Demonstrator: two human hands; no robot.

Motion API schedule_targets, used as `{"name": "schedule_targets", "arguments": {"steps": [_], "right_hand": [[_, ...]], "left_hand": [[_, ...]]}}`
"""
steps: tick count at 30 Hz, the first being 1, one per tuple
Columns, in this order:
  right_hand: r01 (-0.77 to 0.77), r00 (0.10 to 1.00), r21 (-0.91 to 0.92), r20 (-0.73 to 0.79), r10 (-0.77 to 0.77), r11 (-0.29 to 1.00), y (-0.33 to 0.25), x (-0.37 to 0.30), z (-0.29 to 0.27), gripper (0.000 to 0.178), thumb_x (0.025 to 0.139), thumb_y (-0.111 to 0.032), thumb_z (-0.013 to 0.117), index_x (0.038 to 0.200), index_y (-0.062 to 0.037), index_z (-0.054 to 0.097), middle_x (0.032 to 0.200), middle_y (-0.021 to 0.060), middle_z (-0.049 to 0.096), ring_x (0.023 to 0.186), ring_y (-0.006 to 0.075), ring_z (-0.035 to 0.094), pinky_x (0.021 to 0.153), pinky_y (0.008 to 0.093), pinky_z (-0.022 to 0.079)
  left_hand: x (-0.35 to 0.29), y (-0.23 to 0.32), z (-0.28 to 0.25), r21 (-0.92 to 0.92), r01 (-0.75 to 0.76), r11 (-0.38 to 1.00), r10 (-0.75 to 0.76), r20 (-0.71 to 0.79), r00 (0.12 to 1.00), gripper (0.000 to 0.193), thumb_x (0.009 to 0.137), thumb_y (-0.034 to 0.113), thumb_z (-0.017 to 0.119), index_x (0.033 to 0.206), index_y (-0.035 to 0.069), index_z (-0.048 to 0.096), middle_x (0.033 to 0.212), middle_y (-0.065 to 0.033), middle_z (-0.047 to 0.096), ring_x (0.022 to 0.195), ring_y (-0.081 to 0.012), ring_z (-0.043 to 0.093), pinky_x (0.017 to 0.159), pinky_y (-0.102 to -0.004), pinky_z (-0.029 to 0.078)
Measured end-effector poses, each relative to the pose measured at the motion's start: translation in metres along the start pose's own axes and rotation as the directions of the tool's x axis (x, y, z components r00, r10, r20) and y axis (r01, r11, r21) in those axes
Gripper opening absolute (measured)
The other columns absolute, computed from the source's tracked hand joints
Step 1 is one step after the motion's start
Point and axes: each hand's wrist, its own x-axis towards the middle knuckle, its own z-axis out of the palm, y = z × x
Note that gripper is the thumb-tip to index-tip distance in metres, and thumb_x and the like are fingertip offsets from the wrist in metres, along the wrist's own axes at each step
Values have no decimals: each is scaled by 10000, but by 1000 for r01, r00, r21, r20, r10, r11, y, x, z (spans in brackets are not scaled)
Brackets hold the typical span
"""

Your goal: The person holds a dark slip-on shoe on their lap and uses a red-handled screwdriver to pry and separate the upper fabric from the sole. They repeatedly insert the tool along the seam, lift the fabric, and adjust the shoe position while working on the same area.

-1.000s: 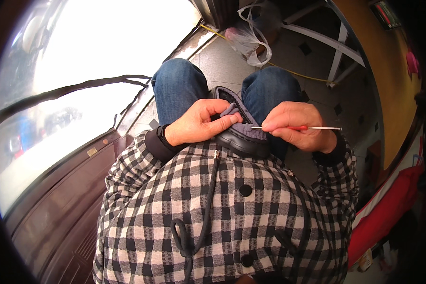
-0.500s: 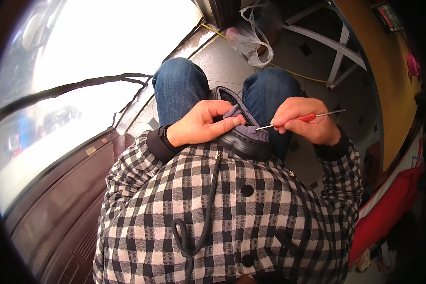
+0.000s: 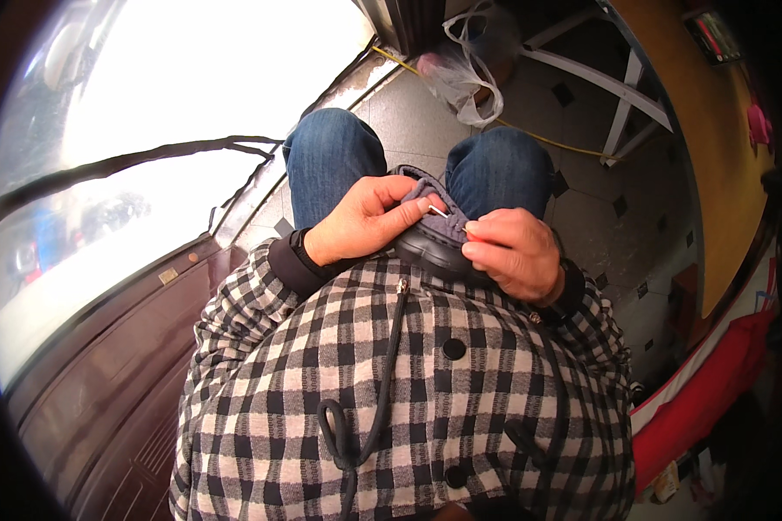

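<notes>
A grey shoe with a black sole (image 3: 434,236) rests on my lap between my knees in blue jeans. My left hand (image 3: 361,221) grips the shoe's upper from the left, thumb and fingers pressed on the grey fabric. My right hand (image 3: 513,253) pinches a thin metal needle tool (image 3: 443,213) whose tip sits in the fabric at the shoe's top edge. Most of the tool is hidden inside my right fist. Both forearms are in a black and white checked jacket.
A clear plastic bag (image 3: 465,65) lies on the tiled floor ahead of my knees, beside a yellow cord (image 3: 530,130) and a white metal frame (image 3: 617,95). A bright window and dark ledge (image 3: 113,347) run along the left. Red cloth (image 3: 712,382) lies at the right.
My right hand has moved left toward the shoe, and the needle tool that stuck out to the right with its red handle is now pushed into the fabric. The left hand kept its grip.
</notes>
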Motion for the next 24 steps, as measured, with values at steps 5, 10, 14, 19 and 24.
{"name": "schedule_targets", "arguments": {"steps": [5, 10, 14, 19, 24], "right_hand": [[-46, 993, -44, -107, 41, 998, 4, 8, 1, 231, 743, -96, 721, 953, -11, 677, 965, 109, 641, 791, 228, 610, 651, 301, 523], [-175, 985, 122, 24, 173, 977, 9, 17, -9, 238, 739, -28, 702, 966, -3, 638, 942, 109, 637, 814, 242, 608, 727, 323, 499], [-389, 920, 337, 97, 380, 857, 4, 19, -15, 210, 720, 12, 667, 913, -13, 589, 889, 115, 621, 824, 256, 608, 779, 331, 480], [-340, 934, 81, 147, 327, 937, 5, 28, -23, 179, 765, -1, 607, 940, 13, 573, 909, 168, 612, 822, 296, 613, 755, 351, 496], [-250, 959, 33, 146, 243, 968, -6, 31, -23, 252, 816, -51, 610, 1051, 35, 579, 953, 169, 619, 865, 317, 618, 757, 369, 509]], "left_hand": [[3, 1, -1, 54, -29, 998, 31, -36, 999, 206, 963, 158, 524, 990, -11, 639, 898, -12, 653, 835, -53, 559, 745, -198, 453], [5, -2, -1, 40, -22, 999, 24, -60, 998, 218, 966, 173, 521, 979, -12, 636, 901, -17, 650, 844, -61, 561, 767, -207, 454], [7, -4, 2, 21, 11, 1000, -9, -54, 998, 219, 967, 173, 520, 973, -15, 632, 906, -19, 648, 847, -64, 561, 770, -212, 456], [9, 3, 2, 69, 11, 998, -3, -115, 993, 233, 977, 182, 497, 961, -12, 626, 901, -20, 639, 836, -62, 554, 759, -209, 452], [2, 13, 7, 30, -109, 994, 112, -144, 983, 263, 988, 199, 468, 986, -19, 616, 916, -35, 635, 864, -83, 561, 802, -228, 445]]}}
